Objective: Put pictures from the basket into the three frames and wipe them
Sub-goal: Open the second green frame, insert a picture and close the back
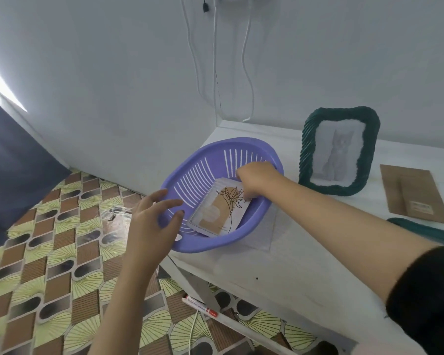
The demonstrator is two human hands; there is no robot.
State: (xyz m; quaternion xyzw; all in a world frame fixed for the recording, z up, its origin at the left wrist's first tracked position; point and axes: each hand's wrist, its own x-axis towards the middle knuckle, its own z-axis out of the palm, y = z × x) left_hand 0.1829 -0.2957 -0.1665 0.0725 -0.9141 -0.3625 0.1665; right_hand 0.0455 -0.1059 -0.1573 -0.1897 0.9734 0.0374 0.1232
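Observation:
A purple slotted basket point(190, 175) sits at the left corner of the white table. Inside it lies a stack of pictures point(215, 213), the top one showing a line-drawn flower on tan shapes. My right hand point(256, 179) reaches into the basket and its fingers pinch the far edge of the stack. My left hand point(151, 221) has relaxed fingers on the basket's near-left rim. A dark green frame point(308, 160) with a cat picture stands upright to the right of the basket. Another green frame point(426, 230) lies at the right edge, mostly hidden behind my arm.
A brown cardboard frame backing point(413, 193) lies flat at the right of the white table point(292, 265). The basket overhangs the table's left edge above a patterned floor. A red-and-white marker point(200, 306) and a white cable lie on the floor. White cables hang down the wall.

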